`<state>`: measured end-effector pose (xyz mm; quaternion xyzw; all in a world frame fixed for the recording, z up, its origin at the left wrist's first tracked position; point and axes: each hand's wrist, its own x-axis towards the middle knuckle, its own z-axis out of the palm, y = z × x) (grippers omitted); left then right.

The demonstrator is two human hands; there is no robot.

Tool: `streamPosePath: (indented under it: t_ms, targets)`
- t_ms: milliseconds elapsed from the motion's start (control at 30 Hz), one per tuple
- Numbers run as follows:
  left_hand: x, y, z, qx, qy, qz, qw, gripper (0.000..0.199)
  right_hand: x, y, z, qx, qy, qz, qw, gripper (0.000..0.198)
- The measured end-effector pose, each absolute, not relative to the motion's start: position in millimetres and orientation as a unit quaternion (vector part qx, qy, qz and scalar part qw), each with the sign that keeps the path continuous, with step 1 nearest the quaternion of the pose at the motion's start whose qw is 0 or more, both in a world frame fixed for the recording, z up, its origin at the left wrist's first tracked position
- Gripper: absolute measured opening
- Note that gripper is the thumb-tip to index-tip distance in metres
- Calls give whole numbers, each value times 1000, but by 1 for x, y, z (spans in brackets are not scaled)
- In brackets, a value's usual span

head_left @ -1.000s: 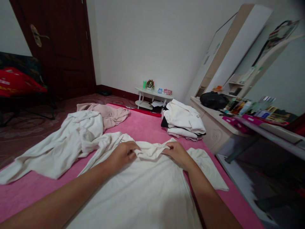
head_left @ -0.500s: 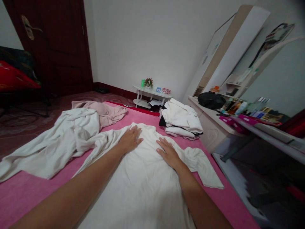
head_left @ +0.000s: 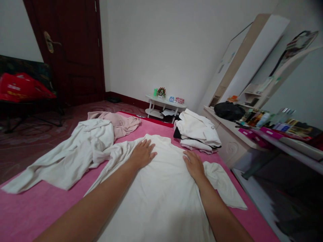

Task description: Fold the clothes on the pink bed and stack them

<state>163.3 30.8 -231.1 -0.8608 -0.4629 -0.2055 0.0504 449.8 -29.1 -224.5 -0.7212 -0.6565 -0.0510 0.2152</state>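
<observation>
White shirt (head_left: 161, 195) lies spread on the pink cover (head_left: 27, 211), directly in front of the person, collar end away. Right sleeve (head_left: 224, 188) angles out on the cover; left side is bunched and wrinkled. Left hand (head_left: 142, 155) is palm down on the shirt near the collar, fingers loosely extended, gripping nothing. Right hand (head_left: 195, 165) same, flat near the opposite shoulder, also released. Left of the shirt: crumpled white garment (head_left: 75, 164), one long part stretched toward the cover's edge. Just beyond it, partly covered, pale pink garment (head_left: 123, 125). Far right part of the cover: stack of folded clothes (head_left: 199, 129), mostly white, some black showing. Cream cabinet (head_left: 224, 141) beside it carries a black bag (head_left: 229, 111). Farther off, low white desk (head_left: 164, 101) by the wall, with green cup (head_left: 155, 92) and small plant (head_left: 161, 91).
</observation>
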Motion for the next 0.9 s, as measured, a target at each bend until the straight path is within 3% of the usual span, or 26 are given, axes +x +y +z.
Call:
streamPosePath:
  t_ms: [200, 433, 500, 633, 733, 900]
  targets:
    - [160, 30, -227, -859, -467, -204, 41, 54, 463, -17, -212, -765, -605, -83, 206, 23]
    - [162, 31, -227, -860, -469, -196, 42, 53, 424, -3, -184, -735, -635, -230, 65, 27]
    - [162, 31, -228, -858, -471, -197, 45, 52, 396, 4, -180, -675, -703, -208, 82, 28]
    - [162, 32, -229, -861, -467, -200, 42, 53, 360, 19, -195, -556, -824, -51, 96, 39]
    - [161, 33, -230, -862, -463, -204, 32, 54, 358, 32, -211, -618, -784, 6, 57, 52]
    - [160, 32, -228, -864, -461, -202, 24, 53, 363, 42, -218, -680, -733, 5, 21, 58]
